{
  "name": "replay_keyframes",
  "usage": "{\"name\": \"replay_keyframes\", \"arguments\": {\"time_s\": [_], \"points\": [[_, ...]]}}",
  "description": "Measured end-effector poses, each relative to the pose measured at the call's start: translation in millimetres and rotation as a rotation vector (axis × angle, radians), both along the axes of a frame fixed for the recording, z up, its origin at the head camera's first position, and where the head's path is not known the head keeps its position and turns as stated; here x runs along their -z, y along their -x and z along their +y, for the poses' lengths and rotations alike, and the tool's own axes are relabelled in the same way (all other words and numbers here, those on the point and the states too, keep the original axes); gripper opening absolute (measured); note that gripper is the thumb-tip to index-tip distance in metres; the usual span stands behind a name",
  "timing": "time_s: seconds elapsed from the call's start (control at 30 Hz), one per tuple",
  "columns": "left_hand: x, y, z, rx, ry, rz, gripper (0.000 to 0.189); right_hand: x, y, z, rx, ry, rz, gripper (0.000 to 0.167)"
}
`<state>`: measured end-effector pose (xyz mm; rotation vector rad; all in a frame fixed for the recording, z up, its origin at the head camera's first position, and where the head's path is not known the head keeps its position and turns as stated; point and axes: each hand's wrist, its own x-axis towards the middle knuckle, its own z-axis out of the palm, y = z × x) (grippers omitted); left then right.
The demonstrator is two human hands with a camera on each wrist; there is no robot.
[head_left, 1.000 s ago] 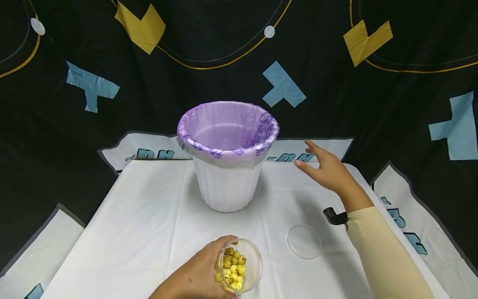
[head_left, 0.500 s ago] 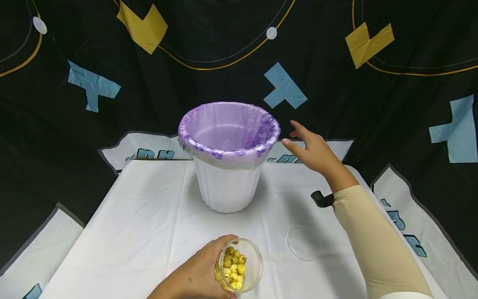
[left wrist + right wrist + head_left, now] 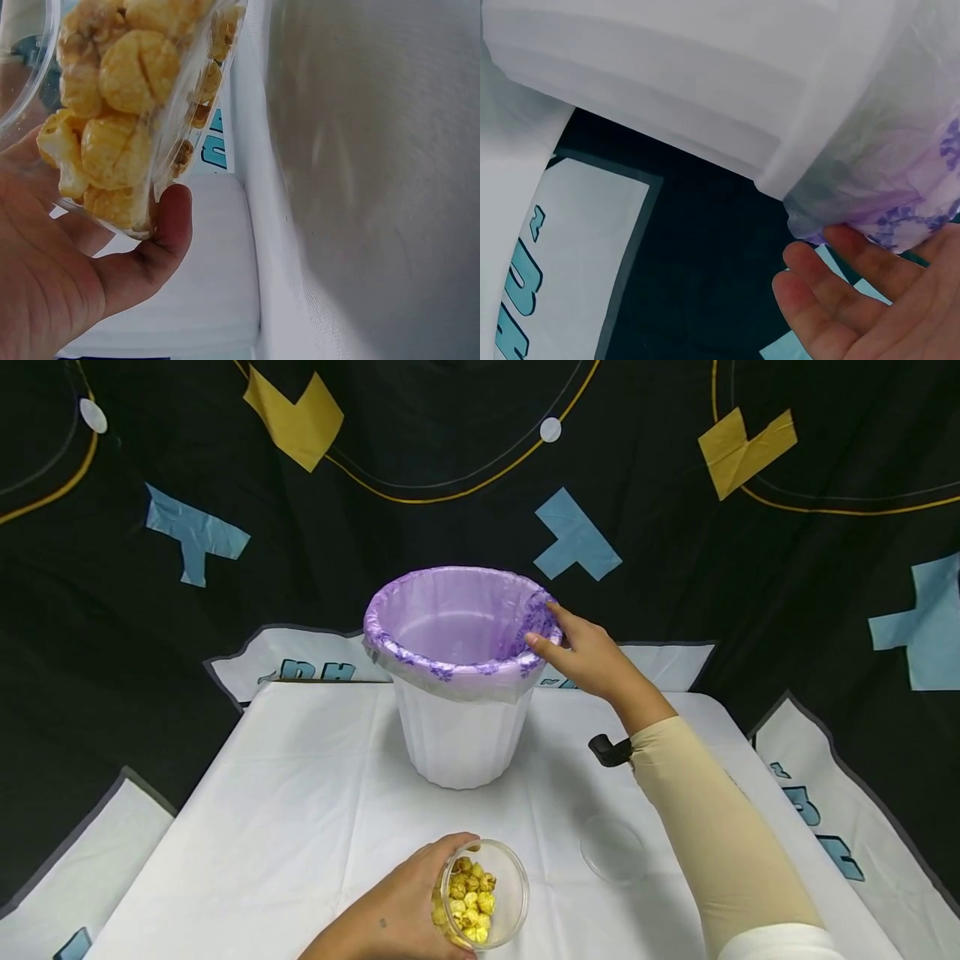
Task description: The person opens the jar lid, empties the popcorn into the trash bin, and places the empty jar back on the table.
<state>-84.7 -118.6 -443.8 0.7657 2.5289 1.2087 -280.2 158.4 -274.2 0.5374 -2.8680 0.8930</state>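
Observation:
My left hand point(image 3: 412, 897) grips a clear plastic tub point(image 3: 512, 893) by its side, just above the near part of the table. Caramel popcorn point(image 3: 116, 142) fills part of the lidless tub, and in the left wrist view the thumb presses its wall. Farther off stands a white trash bin point(image 3: 459, 735), lined with a purple flowered bag point(image 3: 450, 672) folded over its rim. My right hand point(image 3: 592, 656) reaches to the bin's right rim, thumb and index fingertip right over the edge. In the right wrist view its other fingers lie loosely bent beside the bag's folded edge.
A clear round lid point(image 3: 613, 850) lies flat on the white-covered table point(image 3: 247, 827), right of the tub and below the right forearm. Behind the table hangs a black cloth point(image 3: 420, 410) with gold and blue pieces on it.
My right hand has moved left from beyond the bin to its right rim, reaching the bag's edge. The left hand and the tub have stayed in place.

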Motion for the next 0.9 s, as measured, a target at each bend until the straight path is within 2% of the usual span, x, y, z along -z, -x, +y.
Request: {"name": "replay_keyframes", "arguments": {"time_s": [0.47,0.9], "points": [[1.0,-4.5,-6.3,-0.019,-0.039,-0.013,0.113,12.1,2.1,-8.9,0.044,0.158,-0.053,0.089],[-2.5,-5.7,-13.4,-0.062,-0.001,-0.008,0.118,16.2,-1.7,-10.5,0.028,0.288,-0.107,0.088]]}}
